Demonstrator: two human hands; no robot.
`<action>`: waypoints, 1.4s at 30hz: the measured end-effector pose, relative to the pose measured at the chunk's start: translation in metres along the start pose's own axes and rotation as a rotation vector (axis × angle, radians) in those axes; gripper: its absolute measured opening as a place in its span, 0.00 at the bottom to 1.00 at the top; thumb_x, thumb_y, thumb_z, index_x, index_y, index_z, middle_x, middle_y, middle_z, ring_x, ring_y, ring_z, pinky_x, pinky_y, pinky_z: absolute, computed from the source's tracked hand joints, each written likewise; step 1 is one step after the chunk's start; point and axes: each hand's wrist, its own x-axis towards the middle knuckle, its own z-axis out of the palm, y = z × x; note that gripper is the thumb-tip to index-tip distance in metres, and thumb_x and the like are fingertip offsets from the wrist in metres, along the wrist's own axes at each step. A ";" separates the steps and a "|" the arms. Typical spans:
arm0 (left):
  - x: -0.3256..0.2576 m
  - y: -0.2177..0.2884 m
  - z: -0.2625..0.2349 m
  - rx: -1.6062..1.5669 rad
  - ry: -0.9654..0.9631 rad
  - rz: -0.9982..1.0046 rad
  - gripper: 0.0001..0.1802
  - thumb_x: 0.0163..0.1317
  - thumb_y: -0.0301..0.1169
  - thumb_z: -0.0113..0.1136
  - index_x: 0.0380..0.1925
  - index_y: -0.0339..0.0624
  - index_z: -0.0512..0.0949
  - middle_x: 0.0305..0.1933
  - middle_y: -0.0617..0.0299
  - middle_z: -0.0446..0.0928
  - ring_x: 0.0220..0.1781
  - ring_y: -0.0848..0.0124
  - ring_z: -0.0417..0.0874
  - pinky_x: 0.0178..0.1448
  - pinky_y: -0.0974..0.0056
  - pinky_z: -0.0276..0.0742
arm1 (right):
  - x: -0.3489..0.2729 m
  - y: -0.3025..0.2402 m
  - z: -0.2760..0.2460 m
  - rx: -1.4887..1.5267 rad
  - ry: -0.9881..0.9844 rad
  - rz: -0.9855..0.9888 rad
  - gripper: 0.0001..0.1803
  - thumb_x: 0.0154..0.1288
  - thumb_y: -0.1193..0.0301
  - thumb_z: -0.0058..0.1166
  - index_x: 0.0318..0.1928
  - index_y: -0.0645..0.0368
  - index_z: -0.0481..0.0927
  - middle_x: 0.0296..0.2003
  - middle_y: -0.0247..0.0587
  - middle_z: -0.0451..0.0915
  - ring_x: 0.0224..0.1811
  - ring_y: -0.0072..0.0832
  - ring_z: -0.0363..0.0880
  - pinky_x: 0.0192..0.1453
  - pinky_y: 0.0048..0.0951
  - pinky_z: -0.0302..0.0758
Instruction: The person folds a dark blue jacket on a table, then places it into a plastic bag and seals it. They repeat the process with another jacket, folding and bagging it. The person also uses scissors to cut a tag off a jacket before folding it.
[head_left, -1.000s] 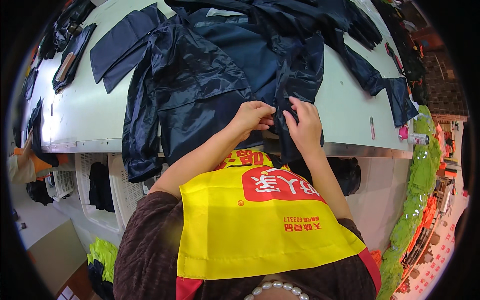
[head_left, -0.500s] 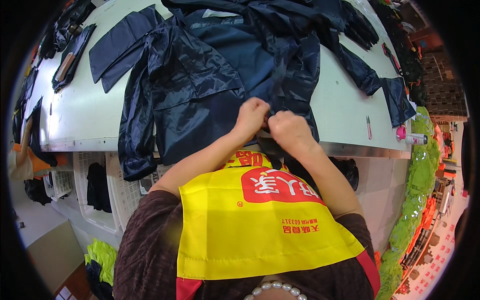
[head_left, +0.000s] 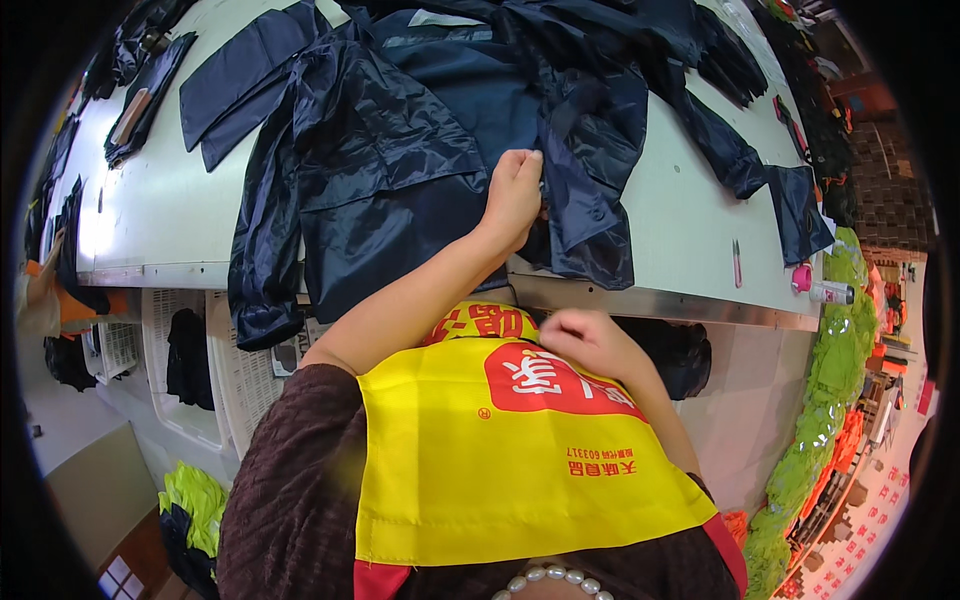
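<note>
The left hand (head_left: 515,190) was closed in a fist on a fold of the navy jacket (head_left: 400,150), while the right hand (head_left: 585,340) hung loosely curled and holding nothing over the yellow apron (head_left: 500,470), clear of the cloth. The jacket lay spread on the white table (head_left: 170,210), its hem draping over the near metal edge. Further out, a pink pen (head_left: 737,262) and a small pink-capped bottle (head_left: 825,290) lay near the table's right end, and white baskets (head_left: 215,370) stood beneath.

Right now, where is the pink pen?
In the head view, the pink pen lies on the white table, right side near its front edge, beside the pink-capped bottle.
</note>
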 end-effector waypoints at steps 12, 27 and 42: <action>-0.032 -0.013 0.018 0.605 0.017 0.493 0.09 0.62 0.30 0.55 0.35 0.36 0.68 0.21 0.51 0.75 0.24 0.54 0.80 0.29 0.58 0.74 | 0.067 0.037 0.008 0.924 0.779 -0.096 0.06 0.66 0.67 0.55 0.37 0.55 0.76 0.28 0.29 0.75 0.27 0.16 0.71 0.27 0.15 0.66; -0.059 -0.025 -0.101 0.760 -0.101 0.125 0.13 0.67 0.37 0.53 0.35 0.37 0.75 0.22 0.62 0.75 0.23 0.77 0.75 0.29 0.72 0.70 | 0.099 0.055 0.014 0.877 0.474 0.165 0.13 0.54 0.72 0.67 0.40 0.55 0.79 0.36 0.32 0.79 0.38 0.24 0.77 0.45 0.26 0.76; -0.113 0.004 -0.127 -0.509 0.143 -0.961 0.39 0.59 0.56 0.58 0.57 0.34 0.63 0.59 0.46 0.67 0.62 0.59 0.70 0.63 0.62 0.68 | 0.123 0.025 0.024 1.086 0.384 0.149 0.11 0.57 0.75 0.63 0.42 0.55 0.79 0.37 0.35 0.81 0.38 0.27 0.81 0.43 0.27 0.79</action>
